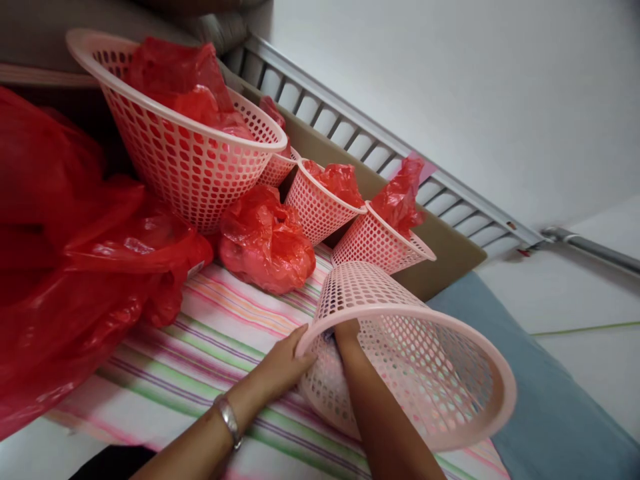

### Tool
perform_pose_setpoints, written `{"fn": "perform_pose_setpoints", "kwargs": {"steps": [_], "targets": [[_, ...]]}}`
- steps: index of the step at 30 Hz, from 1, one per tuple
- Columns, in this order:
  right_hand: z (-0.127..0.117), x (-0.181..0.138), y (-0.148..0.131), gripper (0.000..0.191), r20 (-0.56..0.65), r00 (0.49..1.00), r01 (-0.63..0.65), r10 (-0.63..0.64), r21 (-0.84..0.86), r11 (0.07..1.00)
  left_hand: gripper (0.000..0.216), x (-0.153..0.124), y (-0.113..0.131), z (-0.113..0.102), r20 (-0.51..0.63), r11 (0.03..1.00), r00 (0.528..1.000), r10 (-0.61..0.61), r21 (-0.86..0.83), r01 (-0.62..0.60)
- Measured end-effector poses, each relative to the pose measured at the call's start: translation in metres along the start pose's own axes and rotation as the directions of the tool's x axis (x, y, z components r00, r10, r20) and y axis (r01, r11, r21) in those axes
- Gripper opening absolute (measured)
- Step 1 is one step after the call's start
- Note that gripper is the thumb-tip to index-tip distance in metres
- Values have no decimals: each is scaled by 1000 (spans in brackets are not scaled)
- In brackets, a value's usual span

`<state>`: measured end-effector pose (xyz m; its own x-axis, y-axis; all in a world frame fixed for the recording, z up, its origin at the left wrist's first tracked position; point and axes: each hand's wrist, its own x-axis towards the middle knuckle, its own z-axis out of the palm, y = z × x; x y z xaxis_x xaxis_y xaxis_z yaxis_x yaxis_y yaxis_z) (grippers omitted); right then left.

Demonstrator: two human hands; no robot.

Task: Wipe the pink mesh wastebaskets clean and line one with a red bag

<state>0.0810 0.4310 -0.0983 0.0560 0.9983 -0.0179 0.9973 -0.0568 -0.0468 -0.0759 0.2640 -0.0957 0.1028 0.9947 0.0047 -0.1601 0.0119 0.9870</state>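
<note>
Left hand [290,358] fingers clamped on basket [415,357] edge; right hand [347,329] inside, fingers' grip hidden. Likely interior work, next calling for steady hold.

Near basket [430,363]: pale pink, pierced all over with a grid of holes. Big basket [180,160]: same pink, rounded holes in rows. Small basket [320,207]: pink, likewise dotted. Large bag [90,280]: glossy, see-through red. Small bag [270,247]: orange-red, bright highlights. Cloth [220,347]: white ground; stripes of green, purple, pink, pale orange. Sheet [565,380]: plain dusty blue. Board [450,263]: tan. Rail [350,109]: silver-grey. Wall [480,87]: off-white; thin yellow-green line [590,329]. Bracelet [228,421]: silver.
</note>
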Motion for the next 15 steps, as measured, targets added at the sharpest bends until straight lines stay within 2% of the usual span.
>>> {"fn": "perform_pose_setpoints", "kwargs": {"steps": [4, 7, 11, 15], "targets": [[-3, -14, -5, 37, 18, 999, -44, 45, -14, 999, 44, 1, -1, -2, -34, 999, 999, -6, 54, 8], [-5, -37, -8, 37, 26, 999, -28, 28, -7, 1000, 40, -2, -4, 3, -38, 999, 999, 7, 33, -5], [-4, -93, -7, 38, 24, 999, 36, -37, 37, 999, 36, -4, -9, 6, -15, 997, 998, -69, 19, 69], [-3, -153, -2, 36, 28, 992, 114, -123, 214, 970, 32, -2, -14, 6, -44, 997, 996, -76, 31, 77]]}}
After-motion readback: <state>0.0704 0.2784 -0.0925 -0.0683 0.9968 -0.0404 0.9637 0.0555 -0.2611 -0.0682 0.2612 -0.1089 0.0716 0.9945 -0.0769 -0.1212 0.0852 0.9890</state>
